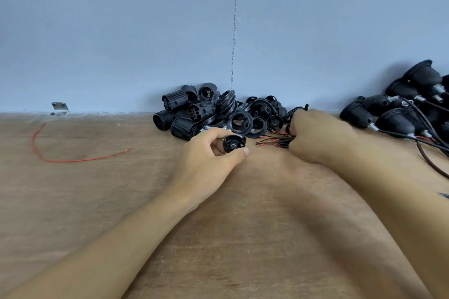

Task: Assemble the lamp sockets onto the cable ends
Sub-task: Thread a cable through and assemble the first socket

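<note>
Nearest, the left forearm [116, 243] and the right forearm [403, 192] reach forward over a worn brown wooden tabletop [255, 238]. The left hand [206, 155] pinches a small round black plastic socket cap [234, 144] between thumb and curled fingers, its hollow side facing the camera, just above the table surface. To its right, near but apart, the right hand [318, 136] is curled round a bundle of thin black cables [297, 110]. The bundle's red and black stripped wire ends [272, 140] fan out leftward from the fist towards the cap.

Behind both hands, against the blue-grey wall [121, 31], lies a heap of loose black parts. It holds ribbed threaded socket bodies [179, 114] on the left, and flat threaded rings [240, 122] and more caps in the middle. At the far right, a pile of black sockets already fitted on cables [393, 114] rests on the table, with metal nipples showing. A single loose red wire [73, 160] curves across the table at the left, well apart, below a small metal bracket [59, 108] at the wall's foot.
</note>
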Demonstrator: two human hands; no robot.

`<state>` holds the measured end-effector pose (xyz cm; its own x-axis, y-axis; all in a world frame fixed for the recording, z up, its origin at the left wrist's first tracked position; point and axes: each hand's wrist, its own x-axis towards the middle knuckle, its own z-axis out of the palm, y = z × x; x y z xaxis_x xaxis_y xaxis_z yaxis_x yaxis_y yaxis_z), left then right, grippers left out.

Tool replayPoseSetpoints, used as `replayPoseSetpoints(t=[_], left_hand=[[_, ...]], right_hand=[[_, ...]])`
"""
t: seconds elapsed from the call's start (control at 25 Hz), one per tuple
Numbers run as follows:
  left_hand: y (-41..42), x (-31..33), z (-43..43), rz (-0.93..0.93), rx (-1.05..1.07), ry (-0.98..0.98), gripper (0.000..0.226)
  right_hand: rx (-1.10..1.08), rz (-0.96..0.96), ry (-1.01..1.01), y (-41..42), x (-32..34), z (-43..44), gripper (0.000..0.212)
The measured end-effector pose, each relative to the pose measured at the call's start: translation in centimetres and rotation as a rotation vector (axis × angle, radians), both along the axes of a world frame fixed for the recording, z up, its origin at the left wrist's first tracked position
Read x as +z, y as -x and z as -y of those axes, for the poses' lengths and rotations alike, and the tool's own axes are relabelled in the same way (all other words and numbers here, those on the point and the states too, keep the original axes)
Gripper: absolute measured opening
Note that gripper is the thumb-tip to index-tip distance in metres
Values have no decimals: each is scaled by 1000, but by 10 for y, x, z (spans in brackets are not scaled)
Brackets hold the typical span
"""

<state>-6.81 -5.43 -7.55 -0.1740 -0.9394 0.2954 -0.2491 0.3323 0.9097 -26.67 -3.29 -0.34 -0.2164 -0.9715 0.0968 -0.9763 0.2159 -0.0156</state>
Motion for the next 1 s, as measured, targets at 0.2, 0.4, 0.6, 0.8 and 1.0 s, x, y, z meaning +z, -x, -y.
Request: replayPoseSetpoints(t=[0.2,0.4,0.6,0.8,1.0], left_hand=[[1,-3,1,62,-14,-3,21],[2,-3,0,77,-28,26,17],[2,-2,-1,72,-17,17,18],[1,0,-3,28,-19,36,22],[1,7,-6,-89,-59,53,23]], right_hand=[[-78,-65,18,9,3,-3,5],[-105,-60,134,15,0,1,21],[-31,32,377,21,-3,4,13],[381,196,772,-4,-8,3,21],[629,653,455,-30,-25,3,20]])
